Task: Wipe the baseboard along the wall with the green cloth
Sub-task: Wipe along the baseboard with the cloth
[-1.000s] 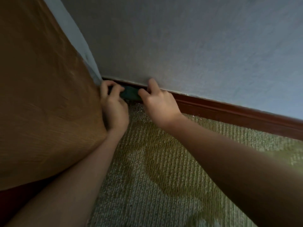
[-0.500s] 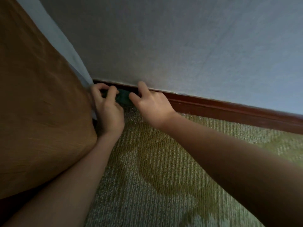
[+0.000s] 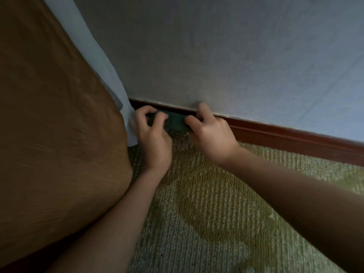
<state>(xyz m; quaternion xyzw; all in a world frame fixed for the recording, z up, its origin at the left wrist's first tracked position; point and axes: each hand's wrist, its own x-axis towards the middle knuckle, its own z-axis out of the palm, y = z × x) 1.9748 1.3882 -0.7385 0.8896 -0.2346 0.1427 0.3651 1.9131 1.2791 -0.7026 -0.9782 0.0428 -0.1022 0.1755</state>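
Now holds the cloth (image 3: pixel 175 122) with 2 hands, flat against the baseboard (image 3: pixel 285 134) at the foot of the wall (image 3: pixel 236 56). Curls the left hand (image 3: pixel 152 134) round the cloth's left end, fingers bent over its face, knuckles up. Grips the right end with the right hand (image 3: pixel 211 133), 1 digit lying sideways across the cloth, another stretched up past the baseboard's top edge to touch the wall. Leaves only a short dark-green stretch of cloth showing between the 2 hands, its lower edge down at the carpet (image 3: pixel 206 203). Cannot tell the cloth's fold, nor the amount hidden under the palms. Works at the left end of the visible baseboard, just beside a white sheet (image 3: pixel 110 75) hanging down to the carpet. Has the back of the left hand right against that sheet, touching or nearly so; too close to tell. Has a bulky brown cover (image 3: pixel 59 125) filling the left side, in front of the sheet, with the left forearm (image 3: pixel 118 213) running up alongside it. Reaches in with the right forearm (image 3: pixel 295 194) from the lower right, over the ribbed olive carpet. Looks down on a dark reddish-brown baseboard running off to the right from the right hand, with a thin pale line at the join with the grey-blue wall.
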